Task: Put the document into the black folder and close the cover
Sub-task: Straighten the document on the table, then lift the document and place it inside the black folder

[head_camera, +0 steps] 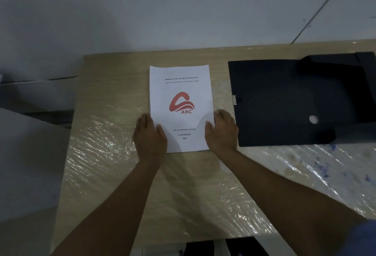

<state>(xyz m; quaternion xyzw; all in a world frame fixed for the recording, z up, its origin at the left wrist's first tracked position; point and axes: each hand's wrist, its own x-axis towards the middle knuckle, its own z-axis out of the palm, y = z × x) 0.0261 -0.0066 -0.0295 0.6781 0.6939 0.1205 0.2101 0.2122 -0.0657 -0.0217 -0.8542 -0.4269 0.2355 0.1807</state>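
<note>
A white document (180, 101) with a red logo and printed title lies flat on the table, portrait way up. My left hand (150, 136) rests on its lower left edge, thumb on the paper. At the lower right edge is my right hand (221, 131), fingers curled over the sheet's side. Whether either hand pinches the paper is unclear. The black folder (284, 103) lies to the right of the document, apart from it, with a round silver snap on its surface and a flap folded out at the far right.
The table (114, 154) is pale wood under wrinkled clear plastic film. Its left edge drops off near my left arm. A grey wall stands behind the table. Blue stains mark the film at the right, in front of the folder.
</note>
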